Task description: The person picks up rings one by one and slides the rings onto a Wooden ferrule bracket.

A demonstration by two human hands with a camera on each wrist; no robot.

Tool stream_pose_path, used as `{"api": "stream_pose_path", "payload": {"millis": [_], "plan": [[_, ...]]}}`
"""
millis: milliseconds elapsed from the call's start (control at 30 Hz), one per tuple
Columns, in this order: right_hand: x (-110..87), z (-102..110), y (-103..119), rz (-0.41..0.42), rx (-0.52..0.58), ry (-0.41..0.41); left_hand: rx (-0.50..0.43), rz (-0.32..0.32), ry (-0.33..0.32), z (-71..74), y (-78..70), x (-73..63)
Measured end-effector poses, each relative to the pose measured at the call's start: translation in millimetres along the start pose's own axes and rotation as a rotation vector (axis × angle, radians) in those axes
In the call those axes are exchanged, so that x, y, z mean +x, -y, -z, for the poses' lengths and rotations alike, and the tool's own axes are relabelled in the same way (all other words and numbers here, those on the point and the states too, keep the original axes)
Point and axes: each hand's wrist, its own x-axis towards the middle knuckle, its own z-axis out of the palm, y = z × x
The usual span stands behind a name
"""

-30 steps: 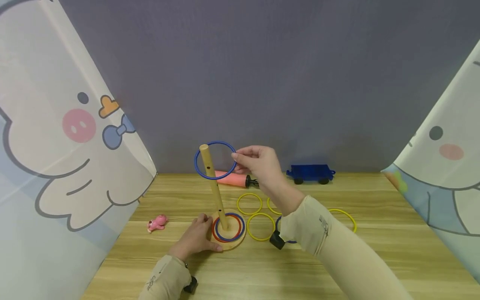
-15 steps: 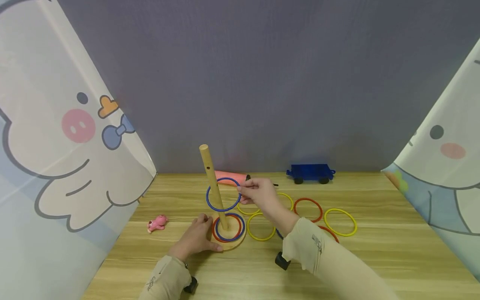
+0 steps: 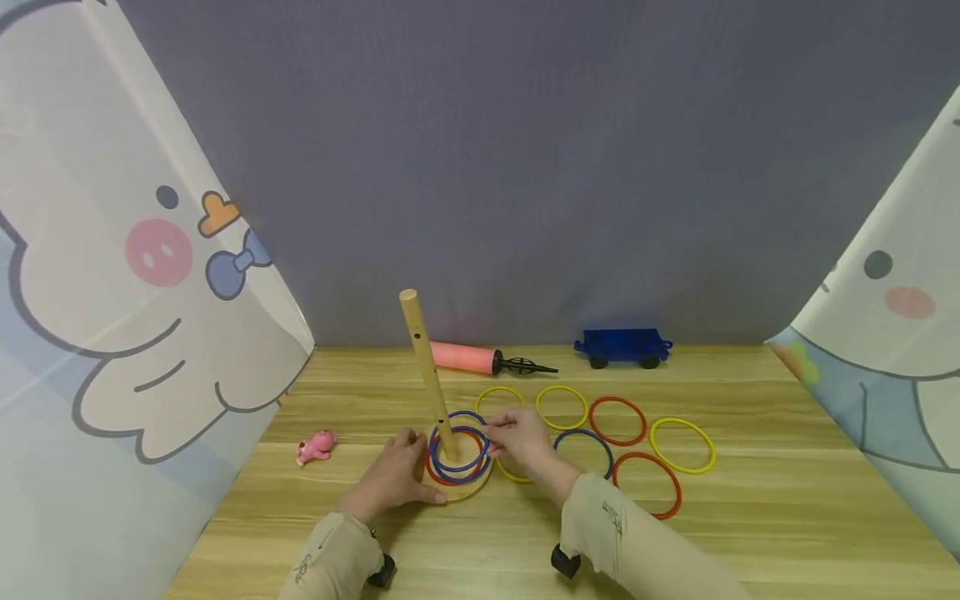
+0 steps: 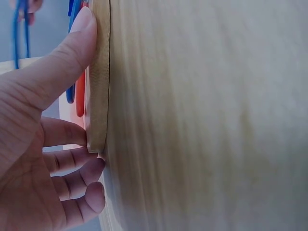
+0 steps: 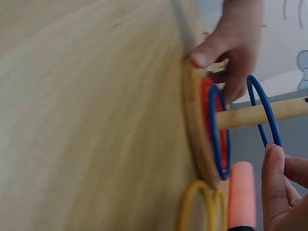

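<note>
My left hand [image 3: 390, 477] grips the rim of a round wooden base [image 3: 467, 492], thumb on the near side and fingers round the far edge. From that base rises a wooden post [image 3: 425, 350] with small holes. A red ring [image 5: 206, 89] and a blue ring [image 5: 213, 139] lie around the post's foot. Between thumb and fingers, my right hand [image 3: 522, 437] pinches a second blue ring [image 5: 270, 113]. This ring encircles the post, a short way above the lower rings and apart from them in the right wrist view.
Right of the base lie several yellow rings [image 3: 562, 387], two red rings [image 3: 617, 398] and a blue ring [image 3: 583, 432]. A pink hand pump [image 3: 465, 358] and a blue toy wagon [image 3: 622, 344] stand by the back wall. A pink toy figure [image 3: 317, 447] is at left.
My right hand has lowered the blue ring from the post's top, down around the post to close above the base. The left hand has stayed on the base.
</note>
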Motion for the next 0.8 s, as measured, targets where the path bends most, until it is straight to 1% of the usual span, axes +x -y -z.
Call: {"api": "stream_pose_path", "payload": {"millis": [100,200,300,467,633,800], "plan": [[1.6,-1.6,-9.5,-0.008,-0.003,-0.016,0.008,-0.007,0.002,-0.3,0.4,0.9],[1.3,-2.5,-14.9,-0.016,-0.011,-0.012,0.011,-0.003,0.007,-0.4,0.5,1.3],[0.3,-3.1,-16.1,-0.014,-0.035,-0.007,0.005,0.008,0.015,-0.2,0.3,1.2],[-4.8,0.5,-13.3,0.029,-0.091,-0.007,-0.013,0.001,0.006,-1.3,0.1,2.0],[-11.6,13.2,-12.1,0.052,-0.118,0.008,-0.005,0.001,0.003,-1.3,0.8,1.7],[-21.2,34.8,-13.1,0.083,-0.108,0.017,-0.004,0.003,0.010,-0.5,1.1,0.9]]}}
